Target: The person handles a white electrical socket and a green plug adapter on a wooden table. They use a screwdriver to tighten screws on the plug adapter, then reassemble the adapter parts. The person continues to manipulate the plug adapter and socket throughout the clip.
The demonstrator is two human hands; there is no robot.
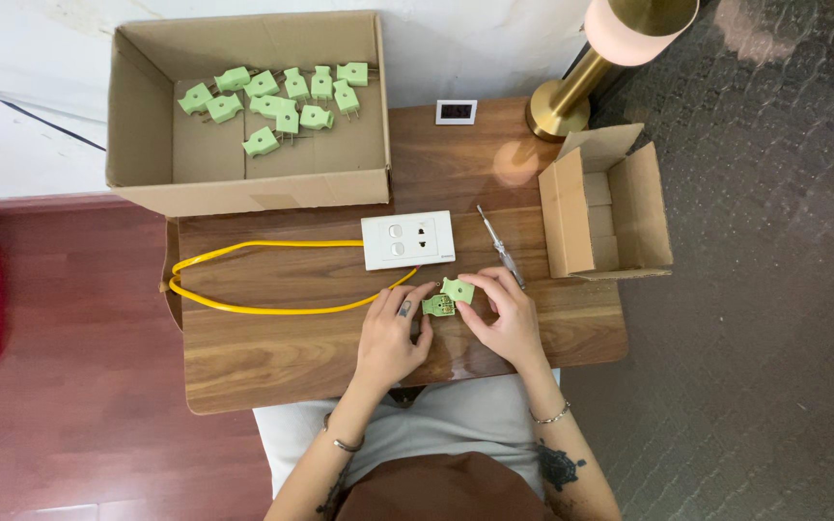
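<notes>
Your left hand (393, 338) pinches one green plug half (438, 306) at its fingertips, and your right hand (506, 318) grips the other green plug half (457, 289), the two pieces touching just below the white socket plate (408, 240) on the wooden table (272, 357). The left piece lies with its long axis roughly level across the table, its open inner face turned up; the right piece sits tilted, its corner pointing up toward the socket plate. Whether prongs are fitted you cannot tell (your fingers cover the ends). A screwdriver (500, 246) lies just right of the socket plate, its handle end partly behind your right fingers, tip pointing away from you. A yellow cable (243, 280) loops out left of the socket plate, its far end hidden at the table edge. Beyond the plate, the large cardboard box (147, 125) holds a cluster of green plugs (282, 96); a small cardboard box (610, 207) stands to the plate's right.
</notes>
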